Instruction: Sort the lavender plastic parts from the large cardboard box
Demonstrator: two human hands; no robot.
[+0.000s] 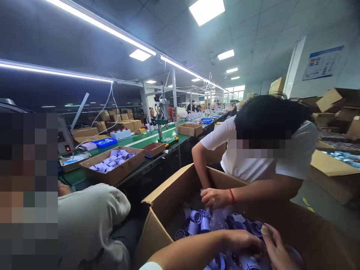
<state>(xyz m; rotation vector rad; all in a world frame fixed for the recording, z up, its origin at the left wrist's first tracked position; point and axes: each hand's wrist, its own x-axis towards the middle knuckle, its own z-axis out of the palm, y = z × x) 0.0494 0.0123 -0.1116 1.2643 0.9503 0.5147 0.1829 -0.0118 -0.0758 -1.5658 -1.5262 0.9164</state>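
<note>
A large cardboard box (157,221) in front of me holds a heap of purple plastic cylindrical parts (205,224) with some clear plastic bags (218,219) among them. My left hand (249,242) reaches down into the heap from the lower left; its fingers are curled downward, dark and mostly hidden. Close beside it on the right, my right hand (277,247) has its fingers stretched out, the tips by the rim of a round purple part (256,228). I see nothing clearly held in it. Opposite me, a co-worker's hand (215,198) with a red wrist cord is over the same box.
A co-worker in a white shirt (253,165) leans over the box's far side. Another person in pale clothing (90,225) sits at left. Along the green conveyor line (135,140) stand a carton of purple parts (118,168), a small carton (153,149) and a press machine (163,112).
</note>
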